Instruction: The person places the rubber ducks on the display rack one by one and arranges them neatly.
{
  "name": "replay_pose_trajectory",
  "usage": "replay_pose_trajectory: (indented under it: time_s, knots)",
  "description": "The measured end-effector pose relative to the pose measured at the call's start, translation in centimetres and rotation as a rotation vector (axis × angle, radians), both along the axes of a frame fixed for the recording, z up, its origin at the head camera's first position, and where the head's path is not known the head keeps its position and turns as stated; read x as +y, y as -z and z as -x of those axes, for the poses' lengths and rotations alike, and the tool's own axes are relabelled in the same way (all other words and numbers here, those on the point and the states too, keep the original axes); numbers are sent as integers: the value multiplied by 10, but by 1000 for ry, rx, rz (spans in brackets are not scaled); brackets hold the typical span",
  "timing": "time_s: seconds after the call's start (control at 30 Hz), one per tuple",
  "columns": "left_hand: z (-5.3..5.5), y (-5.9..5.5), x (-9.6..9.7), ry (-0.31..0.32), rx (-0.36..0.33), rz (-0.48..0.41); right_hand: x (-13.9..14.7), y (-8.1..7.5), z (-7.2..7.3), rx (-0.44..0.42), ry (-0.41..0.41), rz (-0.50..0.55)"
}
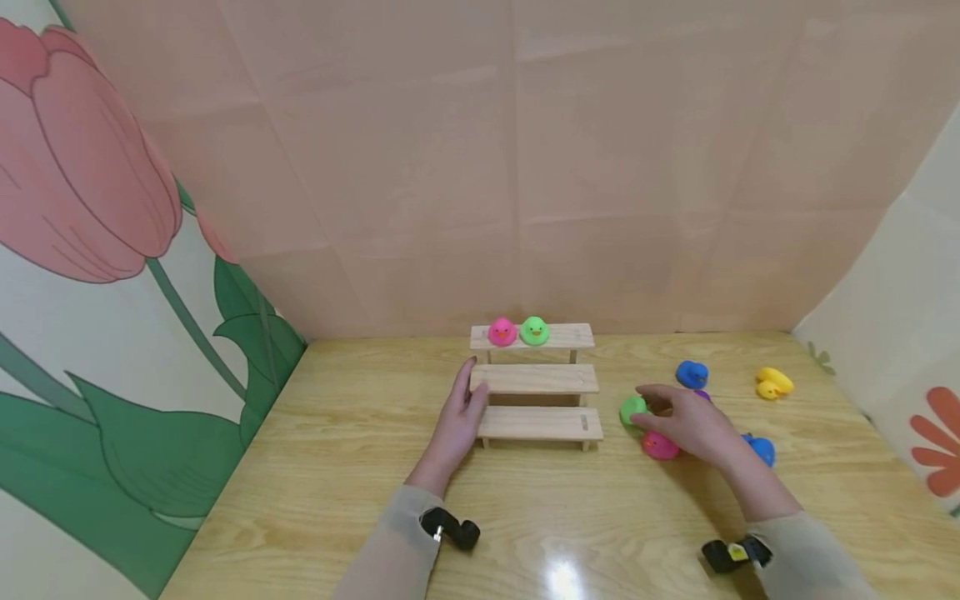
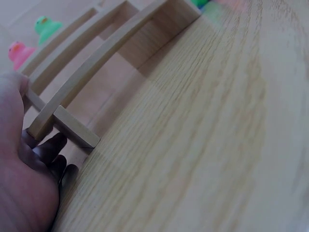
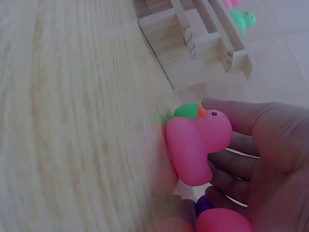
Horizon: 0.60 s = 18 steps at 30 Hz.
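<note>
A three-step wooden stand (image 1: pixel 536 379) is on the table, with a pink rubber duck (image 1: pixel 502 332) and a green rubber duck (image 1: pixel 534 331) side by side on its top step. My left hand (image 1: pixel 459 421) holds the stand's left end, fingers curled round the edge of a step (image 2: pixel 48 121). To the right of the stand, my right hand (image 1: pixel 690 421) is around another green duck (image 1: pixel 632 409), thumb and index finger at its sides; the duck sits on the table. Just in front of it, a pink duck (image 3: pixel 193 145) stands close under the palm and partly hides the green one.
Beyond my right hand lie a blue duck (image 1: pixel 692 374), a yellow duck (image 1: pixel 774 383) and another blue one (image 1: pixel 761 450). A purple toy (image 1: pixel 702 394) and a second pink one (image 3: pixel 224 221) are partly hidden by the hand. A pinkish backdrop (image 1: pixel 517 167) closes the table's far edge.
</note>
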<state>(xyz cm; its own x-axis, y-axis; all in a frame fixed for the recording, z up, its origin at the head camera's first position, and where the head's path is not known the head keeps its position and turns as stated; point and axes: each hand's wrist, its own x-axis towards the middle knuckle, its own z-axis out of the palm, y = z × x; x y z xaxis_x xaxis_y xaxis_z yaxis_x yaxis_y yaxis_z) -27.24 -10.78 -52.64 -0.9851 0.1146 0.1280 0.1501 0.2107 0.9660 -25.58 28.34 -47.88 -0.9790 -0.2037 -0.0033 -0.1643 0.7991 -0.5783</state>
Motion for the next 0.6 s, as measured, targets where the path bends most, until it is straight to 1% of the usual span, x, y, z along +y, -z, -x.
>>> replay_pose_trajectory:
  time_s: [0.4, 0.6]
  knots:
    - [0, -3, 0, 5, 9, 1, 1, -3, 0, -26, 4, -24]
    - [1, 1, 1, 0, 26, -9, 0, -1, 0, -44, 7, -31]
